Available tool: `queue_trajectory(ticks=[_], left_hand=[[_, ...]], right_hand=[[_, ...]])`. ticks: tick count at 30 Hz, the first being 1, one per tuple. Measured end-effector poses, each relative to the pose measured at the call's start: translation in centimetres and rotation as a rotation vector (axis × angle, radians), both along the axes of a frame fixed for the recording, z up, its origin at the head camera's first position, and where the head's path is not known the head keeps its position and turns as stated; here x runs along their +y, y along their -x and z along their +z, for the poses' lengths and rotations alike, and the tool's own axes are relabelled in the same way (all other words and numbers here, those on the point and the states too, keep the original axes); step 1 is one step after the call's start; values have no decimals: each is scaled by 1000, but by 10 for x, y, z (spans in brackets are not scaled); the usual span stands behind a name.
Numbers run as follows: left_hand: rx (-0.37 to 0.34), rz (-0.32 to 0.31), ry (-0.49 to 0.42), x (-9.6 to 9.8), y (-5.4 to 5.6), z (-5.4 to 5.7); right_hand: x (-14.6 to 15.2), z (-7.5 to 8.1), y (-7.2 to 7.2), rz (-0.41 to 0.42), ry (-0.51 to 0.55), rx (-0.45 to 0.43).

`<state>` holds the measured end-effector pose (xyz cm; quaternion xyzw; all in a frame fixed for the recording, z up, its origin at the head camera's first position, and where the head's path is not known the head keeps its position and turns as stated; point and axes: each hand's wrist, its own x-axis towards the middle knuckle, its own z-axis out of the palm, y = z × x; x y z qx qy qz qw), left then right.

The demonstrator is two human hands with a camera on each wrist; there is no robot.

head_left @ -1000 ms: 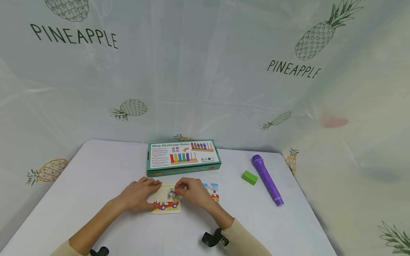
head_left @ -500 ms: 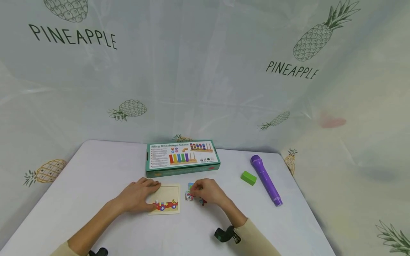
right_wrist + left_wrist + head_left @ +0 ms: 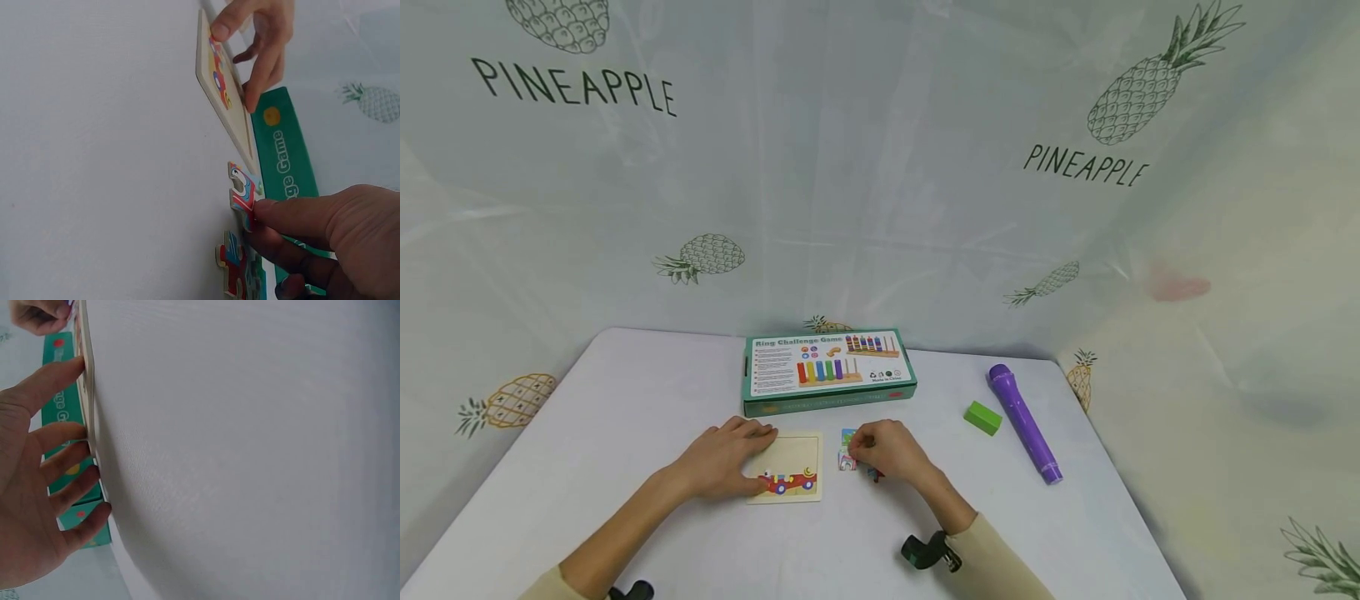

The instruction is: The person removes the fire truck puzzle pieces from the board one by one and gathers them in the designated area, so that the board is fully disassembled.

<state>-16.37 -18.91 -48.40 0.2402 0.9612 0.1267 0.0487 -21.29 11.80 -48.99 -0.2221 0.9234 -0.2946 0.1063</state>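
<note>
A square wooden puzzle board (image 3: 793, 450) lies on the table, with red vehicle pieces (image 3: 786, 483) along its near side. My left hand (image 3: 726, 457) rests on the board's left part, thumb on the picture and the other fingers stretched along the far left corner. To the right of the board, my right hand (image 3: 891, 450) pinches a small jigsaw piece (image 3: 242, 187) between thumb and forefinger, tilted in the right wrist view. Further loose jigsaw pieces (image 3: 234, 265) lie right beside these fingers; the right hand partly hides them in the head view.
Behind the board lies a green and white game box (image 3: 831, 371). To the right are a green block (image 3: 982, 417) and a purple microphone-shaped toy (image 3: 1025, 422). A pineapple-print sheet (image 3: 880, 208) hangs behind the white table (image 3: 700, 550).
The right hand has moved right from over the board, carrying the jigsaw piece to the loose pieces, where the piece has turned slightly. The left hand has stayed on the board.
</note>
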Motion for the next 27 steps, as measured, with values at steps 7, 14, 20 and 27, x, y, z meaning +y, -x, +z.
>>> queue_trajectory(ticks=[7, 14, 20, 27], left_hand=[[7, -4, -4, 0, -1, 1], [4, -2, 4, 0, 0, 0], [6, -1, 11, 0, 1, -1], [8, -6, 14, 0, 1, -2]], right_hand=[[0, -1, 0, 19, -19, -2], [0, -1, 0, 22, -47, 22], [1, 0, -1, 32, -47, 37], [1, 2, 0, 28, -52, 29]])
